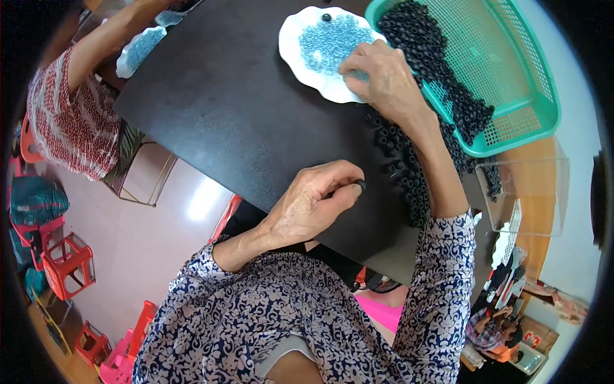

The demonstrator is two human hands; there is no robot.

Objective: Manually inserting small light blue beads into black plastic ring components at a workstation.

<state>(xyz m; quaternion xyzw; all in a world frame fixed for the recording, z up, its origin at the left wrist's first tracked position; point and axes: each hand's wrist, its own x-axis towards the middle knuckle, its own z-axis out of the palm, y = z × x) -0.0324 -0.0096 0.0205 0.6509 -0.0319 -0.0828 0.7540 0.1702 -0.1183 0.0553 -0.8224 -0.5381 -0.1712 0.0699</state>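
My left hand (307, 208) is closed above the table's near part, pinching a small round black piece (362, 185) between thumb and forefinger. Farther off, my right hand (387, 80) reaches over the right rim of a white scalloped plate (289, 48). Its fingers are bent and drawn together at the beads; what is between them, if anything, is hidden. Small clear bluish beads (326, 45) cover the middle of the plate. One round black piece (327, 18) lies at the plate's far side. Loose black ring-shaped pieces (409, 182) are spread under and beside my right forearm.
A green mesh basket (540, 99), tilted at the far right, holds many black pieces (416, 32). Next to it is a clear plastic box (543, 192). Across the dark table (224, 83), a person (70, 121) sits by another plate of beads (141, 50). Red stools (67, 265) stand on the floor.
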